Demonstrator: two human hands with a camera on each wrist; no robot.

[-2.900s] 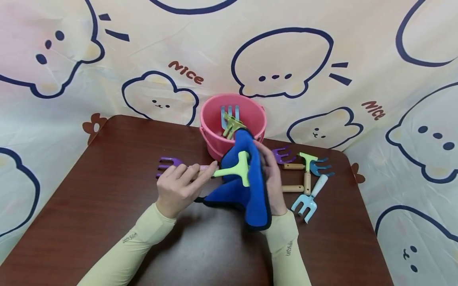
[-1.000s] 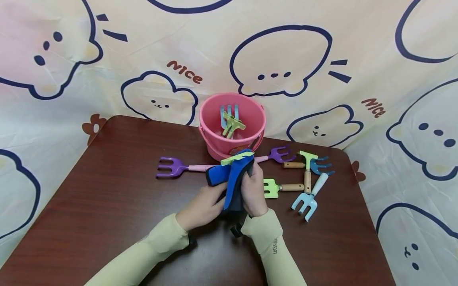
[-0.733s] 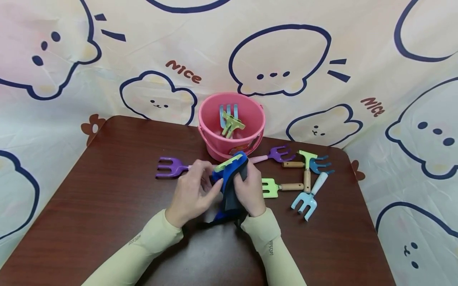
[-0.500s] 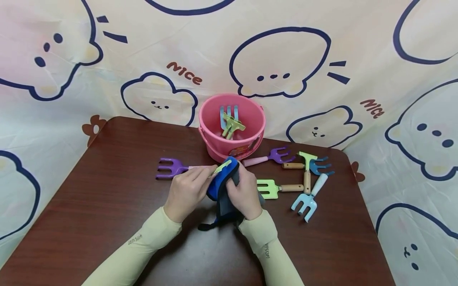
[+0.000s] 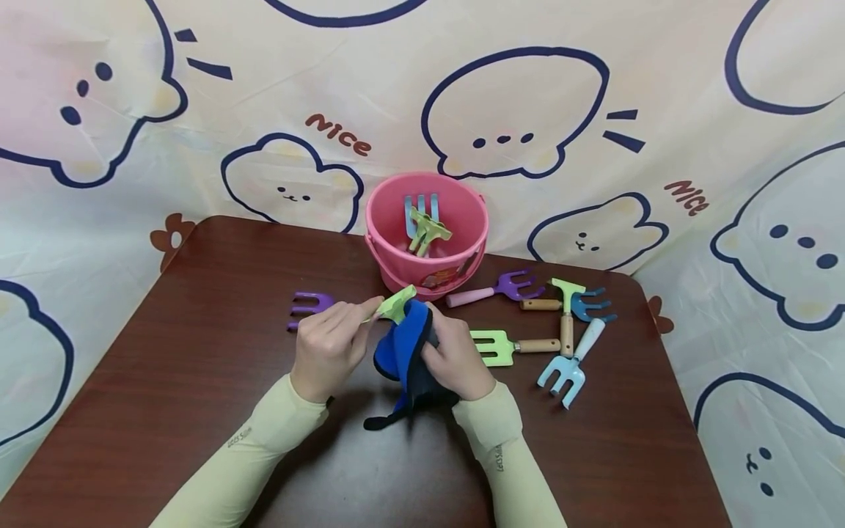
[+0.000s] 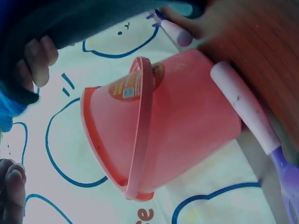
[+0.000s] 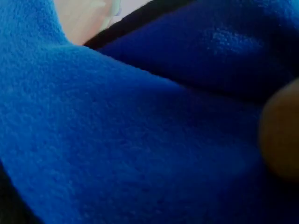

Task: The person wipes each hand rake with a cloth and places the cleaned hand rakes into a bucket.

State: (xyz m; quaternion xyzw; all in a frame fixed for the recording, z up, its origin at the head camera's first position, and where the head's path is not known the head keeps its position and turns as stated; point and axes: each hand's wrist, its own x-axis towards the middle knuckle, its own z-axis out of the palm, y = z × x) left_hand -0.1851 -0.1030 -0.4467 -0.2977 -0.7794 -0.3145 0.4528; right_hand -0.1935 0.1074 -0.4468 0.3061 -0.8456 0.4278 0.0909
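Note:
My left hand [image 5: 326, 352] pinches a small garden tool with a light-green T-shaped head [image 5: 399, 301]; its fingers cover most of the handle. In my right hand [image 5: 458, 359] is a blue cloth [image 5: 411, 341] with black edging and a dark grey back, bunched up with one fold right at the green head. A loose black-edged corner of it hangs towards the table. The right wrist view is mostly filled by the blue fabric [image 7: 117, 130], with one blurred fingertip [image 7: 282, 133] at the right. Dark cloth and fingers gripping it show at the left wrist view's upper left.
Behind the hands stands a pink bucket [image 5: 422, 268] holding blue and green tools. A purple fork [image 5: 313, 302] lies left, partly behind my left hand. At right are another purple fork [image 5: 511, 286], a green fork [image 5: 498, 348], a green-headed tool [image 5: 569, 293] and a light-blue fork [image 5: 566, 374].
The cloth, earlier spread behind the green head and then folded over it, has slid down and right, leaving the head bare. My left hand has moved left with the tool.

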